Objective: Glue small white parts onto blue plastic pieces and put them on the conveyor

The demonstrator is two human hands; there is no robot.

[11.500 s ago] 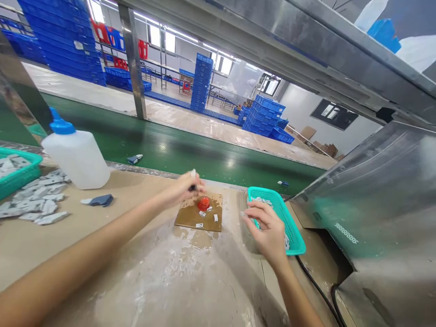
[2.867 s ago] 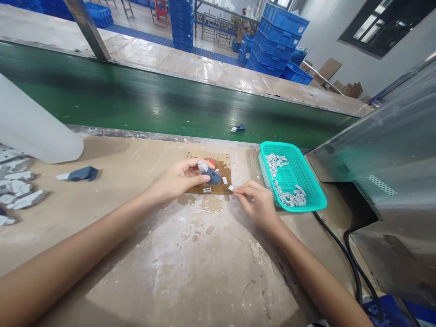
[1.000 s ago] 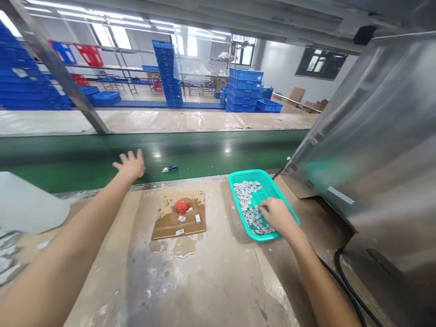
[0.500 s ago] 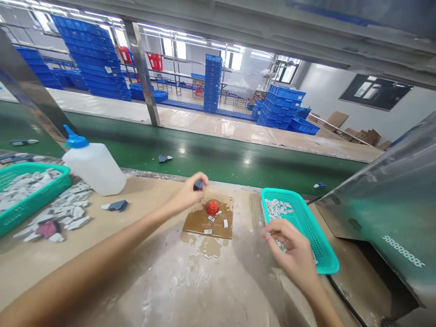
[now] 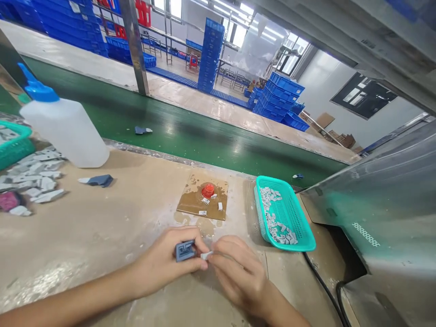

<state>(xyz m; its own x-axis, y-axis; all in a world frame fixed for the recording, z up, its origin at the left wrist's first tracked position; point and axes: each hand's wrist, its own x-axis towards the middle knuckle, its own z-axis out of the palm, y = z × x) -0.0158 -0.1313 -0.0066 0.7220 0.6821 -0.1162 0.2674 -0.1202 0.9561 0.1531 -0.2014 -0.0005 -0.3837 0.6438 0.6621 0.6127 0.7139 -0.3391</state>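
Observation:
My left hand is closed around a blue-grey molded piece, its recessed rectangular end turned towards me. Fingertip to fingertip with it, my right hand pinches a small whitish piece. Which hand bears most of that small piece is hard to see. Just beyond the hands lies a wet brown board carrying a small red cup and several little white pieces. To the right stands a turquoise basket with many small white pieces in it.
A white squeeze bottle with a blue nozzle stands at left. Near it are a pile of grey-white pieces, a blue-grey piece and another turquoise basket. A green belt runs behind; a metal housing bounds the right.
Both hands have come together in front of the board: the left moved back towards me with the blue-grey piece, the right left the basket's edge. The view has tilted and shifted.

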